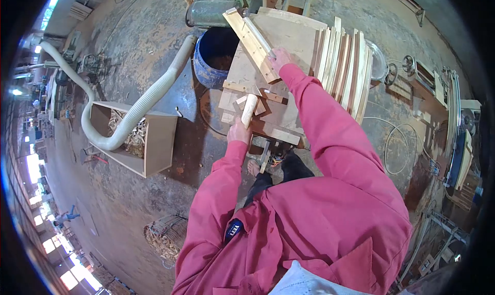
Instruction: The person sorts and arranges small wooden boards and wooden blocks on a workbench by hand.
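Note:
A short pale wooden block (249, 108) is gripped in my left hand (238, 132) at the near side of the worktable (291, 35). My right hand (280, 59) is closed on the near end of a narrow pale wooden strip (259, 35). That strip lies along a longer wooden fence board (250, 45) with dark spots, set slantwise across the table. Between my hands are small wooden offcuts (260, 108) and a reddish-brown wooden bar (273, 96). My right fingertips are partly hidden.
Several long wooden slats (343, 65) are stacked on the table's right side. A blue drum (210, 71) stands left of the table. A ribbed hose (157, 102) runs over a box of wood scraps (147, 140). A wire basket (167, 236) and a looped cable (397, 145) are on the floor.

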Action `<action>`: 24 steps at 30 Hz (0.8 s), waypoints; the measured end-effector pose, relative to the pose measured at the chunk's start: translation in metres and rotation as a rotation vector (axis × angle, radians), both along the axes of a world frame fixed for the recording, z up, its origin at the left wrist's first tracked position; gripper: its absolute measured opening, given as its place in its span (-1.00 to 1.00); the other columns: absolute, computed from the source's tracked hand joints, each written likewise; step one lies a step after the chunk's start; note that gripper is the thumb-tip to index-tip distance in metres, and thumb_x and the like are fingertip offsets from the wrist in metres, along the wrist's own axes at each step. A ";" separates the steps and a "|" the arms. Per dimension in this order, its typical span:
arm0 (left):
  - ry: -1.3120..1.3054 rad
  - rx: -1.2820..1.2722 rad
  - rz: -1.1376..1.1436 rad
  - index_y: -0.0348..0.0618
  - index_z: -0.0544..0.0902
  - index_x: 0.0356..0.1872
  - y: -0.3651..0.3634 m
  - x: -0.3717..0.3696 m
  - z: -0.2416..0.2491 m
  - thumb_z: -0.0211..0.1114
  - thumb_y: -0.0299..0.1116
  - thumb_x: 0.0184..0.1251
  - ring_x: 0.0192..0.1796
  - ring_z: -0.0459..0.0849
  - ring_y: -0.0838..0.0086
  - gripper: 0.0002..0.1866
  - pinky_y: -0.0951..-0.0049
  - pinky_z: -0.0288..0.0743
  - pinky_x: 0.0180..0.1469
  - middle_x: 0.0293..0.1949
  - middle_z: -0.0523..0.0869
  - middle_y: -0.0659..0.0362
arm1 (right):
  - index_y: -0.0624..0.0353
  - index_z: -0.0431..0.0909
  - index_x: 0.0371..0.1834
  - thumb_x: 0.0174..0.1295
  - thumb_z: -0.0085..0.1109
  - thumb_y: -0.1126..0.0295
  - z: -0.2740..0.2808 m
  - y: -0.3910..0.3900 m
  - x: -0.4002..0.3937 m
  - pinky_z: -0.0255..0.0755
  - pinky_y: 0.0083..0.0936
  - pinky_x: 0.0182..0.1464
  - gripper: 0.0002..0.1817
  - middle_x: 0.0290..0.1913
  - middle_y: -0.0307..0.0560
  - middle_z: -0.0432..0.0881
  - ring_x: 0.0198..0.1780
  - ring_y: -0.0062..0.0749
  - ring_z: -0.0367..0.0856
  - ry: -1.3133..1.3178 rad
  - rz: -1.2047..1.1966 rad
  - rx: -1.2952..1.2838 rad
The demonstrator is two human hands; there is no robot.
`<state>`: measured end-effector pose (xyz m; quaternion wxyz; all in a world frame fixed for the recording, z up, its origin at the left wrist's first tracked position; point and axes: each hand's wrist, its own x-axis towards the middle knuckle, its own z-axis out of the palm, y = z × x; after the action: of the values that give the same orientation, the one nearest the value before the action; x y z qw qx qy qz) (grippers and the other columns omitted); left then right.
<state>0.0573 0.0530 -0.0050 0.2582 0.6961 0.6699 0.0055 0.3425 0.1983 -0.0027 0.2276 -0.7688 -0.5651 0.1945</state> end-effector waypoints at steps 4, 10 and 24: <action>-0.011 0.045 -0.028 -0.22 0.53 -0.05 0.011 0.009 -0.005 0.30 -0.05 0.33 -0.15 0.73 -0.23 -0.57 -0.16 0.58 -0.07 -0.28 0.74 -0.28 | 0.12 0.65 0.11 0.36 0.22 0.12 0.000 0.010 0.010 0.47 -0.07 0.18 -0.61 0.04 0.17 0.61 0.11 0.14 0.60 -0.032 0.006 0.047; -0.037 0.076 0.024 -0.22 0.53 -0.06 0.010 0.013 -0.005 0.33 -0.08 0.32 -0.17 0.73 -0.23 -0.59 -0.17 0.58 -0.09 -0.30 0.75 -0.27 | 0.04 0.70 0.00 0.33 0.22 0.15 0.007 0.002 0.020 0.51 -0.07 0.12 -0.70 0.02 0.14 0.65 0.05 0.15 0.62 0.126 -0.048 0.094; -0.101 0.025 0.003 -0.22 0.53 -0.10 -0.050 -0.046 0.001 0.34 -0.08 0.30 -0.14 0.73 -0.22 -0.59 -0.14 0.58 -0.08 -0.26 0.75 -0.27 | 0.12 0.73 0.04 0.34 0.23 0.15 -0.030 -0.061 -0.030 0.49 -0.16 0.16 -0.65 -0.01 0.16 0.69 0.08 0.08 0.64 0.067 -0.104 0.217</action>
<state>0.0112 0.0028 -0.0036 0.2829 0.6970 0.6570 0.0495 0.3126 0.1370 -0.0329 0.3380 -0.7609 -0.5343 0.1459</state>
